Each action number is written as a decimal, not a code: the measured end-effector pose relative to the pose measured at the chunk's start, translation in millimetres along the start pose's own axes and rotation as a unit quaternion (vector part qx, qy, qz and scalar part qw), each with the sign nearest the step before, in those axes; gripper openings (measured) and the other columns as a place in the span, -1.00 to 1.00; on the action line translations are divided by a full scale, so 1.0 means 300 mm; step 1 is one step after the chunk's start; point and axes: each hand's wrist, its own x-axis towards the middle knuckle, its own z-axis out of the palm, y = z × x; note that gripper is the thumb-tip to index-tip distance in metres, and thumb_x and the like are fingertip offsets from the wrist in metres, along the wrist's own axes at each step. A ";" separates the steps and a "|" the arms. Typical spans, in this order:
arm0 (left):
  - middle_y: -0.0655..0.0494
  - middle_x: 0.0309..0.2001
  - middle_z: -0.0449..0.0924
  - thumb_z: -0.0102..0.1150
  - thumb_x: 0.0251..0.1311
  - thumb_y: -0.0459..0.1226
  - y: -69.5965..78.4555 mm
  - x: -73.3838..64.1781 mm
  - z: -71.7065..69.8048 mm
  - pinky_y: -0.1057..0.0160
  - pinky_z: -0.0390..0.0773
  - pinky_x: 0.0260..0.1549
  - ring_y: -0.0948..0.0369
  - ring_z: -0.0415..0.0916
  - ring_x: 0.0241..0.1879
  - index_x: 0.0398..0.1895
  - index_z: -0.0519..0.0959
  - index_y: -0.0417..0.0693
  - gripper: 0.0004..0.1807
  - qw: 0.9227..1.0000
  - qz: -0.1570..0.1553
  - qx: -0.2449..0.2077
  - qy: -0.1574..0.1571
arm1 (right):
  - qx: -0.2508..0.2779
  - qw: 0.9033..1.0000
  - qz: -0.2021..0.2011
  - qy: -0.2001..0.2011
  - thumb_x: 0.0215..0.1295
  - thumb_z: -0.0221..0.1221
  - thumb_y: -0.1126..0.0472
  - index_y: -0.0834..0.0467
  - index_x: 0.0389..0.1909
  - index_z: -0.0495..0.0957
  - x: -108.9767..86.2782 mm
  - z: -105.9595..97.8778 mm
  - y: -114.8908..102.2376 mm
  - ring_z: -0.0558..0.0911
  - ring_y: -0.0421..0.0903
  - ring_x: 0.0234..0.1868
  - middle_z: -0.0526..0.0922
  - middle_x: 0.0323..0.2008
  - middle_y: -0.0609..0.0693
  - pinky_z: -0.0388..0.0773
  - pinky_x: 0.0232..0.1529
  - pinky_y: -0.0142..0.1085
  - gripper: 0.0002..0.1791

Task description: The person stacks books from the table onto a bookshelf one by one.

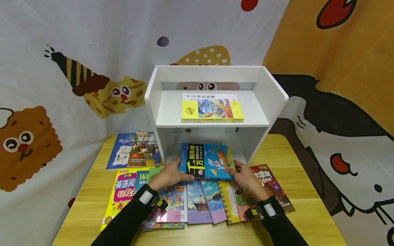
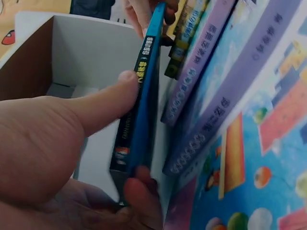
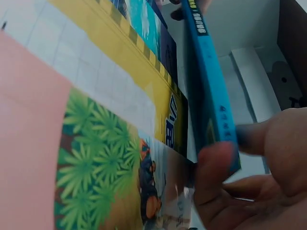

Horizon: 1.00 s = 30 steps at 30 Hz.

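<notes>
Blue book (image 1: 215, 162): one, cover up, held at the mouth of the white shelf's lower bay; whether any part is inside cannot be told. Large characters: 别弄错, 千万; smaller lettering and spine print not fully legible.

Left hand (image 1: 170, 176): pinching its left end, thumb against fingers. Right hand (image 1: 247, 179): pinching its right end likewise. Grip at both ends presumably keeps the book level and its cover unobstructed.

Near side, beneath: pink-edged book (image 1: 172, 203), purple-edged book (image 1: 198, 205) and others, overlapping in a fan on the desk (image 1: 314, 208), probably so that each can be picked out by its cover.

Right: red-brown book (image 1: 271, 186), slanted, 尔摩斯 visible.

Left: yellow-pink book (image 1: 121, 194), marked 小学, 英语阅, 轻松, partly covered. Far left: detective book (image 1: 144, 152), 福尔摩 visible, overlapping blue comic (image 1: 123, 155).

Far: white shelf (image 1: 167, 109), two levels; yellow book (image 1: 217, 107) flat on the upper level, title apparently 十三岁的故事, likely laid down for stability.
</notes>
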 end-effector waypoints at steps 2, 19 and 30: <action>-0.16 0.44 0.11 0.41 -0.22 0.32 -0.005 0.004 0.003 -0.12 0.40 0.09 -0.10 0.23 0.31 0.53 -0.05 -0.13 0.35 1.000 -0.003 0.022 -0.005 | -0.007 1.000 0.011 -0.007 0.22 0.21 -0.27 0.13 0.50 0.06 0.000 -0.003 -0.004 0.60 0.13 -0.06 0.42 0.22 0.23 0.58 -0.26 -0.10 -0.02; 0.08 -0.30 0.44 0.33 -0.12 0.34 -0.045 0.024 0.004 0.15 0.35 -0.35 0.16 0.34 -0.34 -0.26 0.66 -0.12 -0.29 0.976 0.085 0.176 0.098 | -0.298 0.947 -0.090 0.076 -0.11 0.19 -0.57 0.31 0.28 0.41 0.027 -0.002 0.003 0.19 0.21 0.19 0.34 0.25 0.25 0.19 0.07 0.10 0.17; -0.06 -0.27 0.54 0.07 0.20 0.28 -0.044 0.076 0.020 -0.02 0.27 0.07 -0.01 0.42 -0.10 -0.50 0.61 -0.10 -0.38 0.947 0.119 0.280 0.100 | -0.242 0.967 -0.073 0.038 0.03 0.18 -0.50 0.32 0.39 0.24 0.085 -0.005 0.008 0.12 0.30 0.38 0.19 0.38 0.31 0.11 0.27 0.21 0.15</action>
